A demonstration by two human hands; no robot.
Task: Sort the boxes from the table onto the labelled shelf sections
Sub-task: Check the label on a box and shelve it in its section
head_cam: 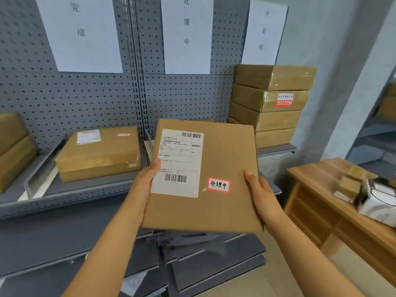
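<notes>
Two hands hold one flat, square cardboard box [205, 174] up in front of the grey metal shelf [90, 187]. The left hand [147, 174] grips its left edge, thumb lying on the white shipping label [177, 163]; the right hand [257, 185] grips the right edge, thumb on the plain brown top. A small red-bordered sticker [218, 185] with handwritten characters sits near the box's lower right.

Behind, the shelf's back is a perforated grey panel [64, 99] carrying three white paper sheets: one on the left [79, 33], one in the middle [186, 33], one on the right [263, 33], each with printed characters. Under the left sheet, two flat boxes [98, 153] lie stacked, glossy with clear tape, beside a slanted metal divider [40, 172]. Under the right sheet stands a tall stack of taped boxes [272, 103], one bearing a red and white sticker [284, 100].

At the right, a wooden tabletop [317, 174] with a visible grain carries small cardboard boxes [349, 185] and a white parcel [379, 202].
</notes>
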